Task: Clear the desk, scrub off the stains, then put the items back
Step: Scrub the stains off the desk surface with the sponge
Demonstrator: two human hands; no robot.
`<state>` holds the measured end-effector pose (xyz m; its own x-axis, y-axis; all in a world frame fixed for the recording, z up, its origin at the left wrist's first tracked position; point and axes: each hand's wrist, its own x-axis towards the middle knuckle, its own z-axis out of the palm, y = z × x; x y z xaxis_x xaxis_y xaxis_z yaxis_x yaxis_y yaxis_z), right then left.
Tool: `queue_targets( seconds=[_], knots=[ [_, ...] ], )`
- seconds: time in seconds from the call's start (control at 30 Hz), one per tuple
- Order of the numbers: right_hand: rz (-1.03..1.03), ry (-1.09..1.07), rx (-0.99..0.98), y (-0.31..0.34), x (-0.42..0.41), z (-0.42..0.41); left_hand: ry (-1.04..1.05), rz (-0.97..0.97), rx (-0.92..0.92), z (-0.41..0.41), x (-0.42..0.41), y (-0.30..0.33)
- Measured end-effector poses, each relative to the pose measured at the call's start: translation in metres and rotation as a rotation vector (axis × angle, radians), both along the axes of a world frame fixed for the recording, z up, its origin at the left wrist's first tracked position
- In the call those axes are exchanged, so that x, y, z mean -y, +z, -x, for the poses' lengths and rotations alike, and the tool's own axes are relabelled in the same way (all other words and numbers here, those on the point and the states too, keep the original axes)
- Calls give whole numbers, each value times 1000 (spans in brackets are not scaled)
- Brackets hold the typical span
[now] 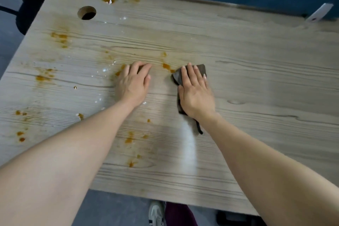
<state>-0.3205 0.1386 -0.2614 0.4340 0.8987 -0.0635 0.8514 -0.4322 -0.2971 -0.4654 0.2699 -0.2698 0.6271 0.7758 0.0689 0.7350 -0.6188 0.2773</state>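
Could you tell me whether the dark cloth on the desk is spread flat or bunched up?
Bunched up: the dark brown cloth lies crumpled under the flat right hand, a strip trailing toward the wrist.

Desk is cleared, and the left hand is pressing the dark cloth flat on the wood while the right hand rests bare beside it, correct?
Not quite: the hands are swapped. In the head view the right hand presses the dark cloth flat on the desk, and the left hand rests bare beside it. The desk is cleared, with orange stains remaining.
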Motion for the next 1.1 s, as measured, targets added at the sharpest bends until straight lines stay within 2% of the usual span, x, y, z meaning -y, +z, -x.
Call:
queue_targets(
  seconds=[0.23, 0.33, 0.5, 0.63, 0.77, 0.87, 1.0, 1.1],
  knots=[
    [-32, -41, 20, -5, -59, -55, 9, -55, 53, 3, -1, -5],
    [-54, -93, 47, -7, -62, -48, 5, -47, 50, 4, -1, -6],
    [-66, 67, 39, -6, -45, -3, 15, -52, 34, 2, -1, -3],
    [-65, 150, 9, -4, -47, -30, 15, -57, 34, 3, -1, -6],
    [-40, -22, 48, -6, -64, -71, 15, -51, 28, 4, 0, -7],
    [-51, -108, 65, -6, -73, -67, 19, -42, 32, 3, -2, -7],
    [-80, 59, 51, -5, -67, -20, 27, -31, 37, 2, 0, -4],
    [-40, 188, 0, -5, -64, -18, 28, -12, 26, 2, 0, -4]
  ],
)
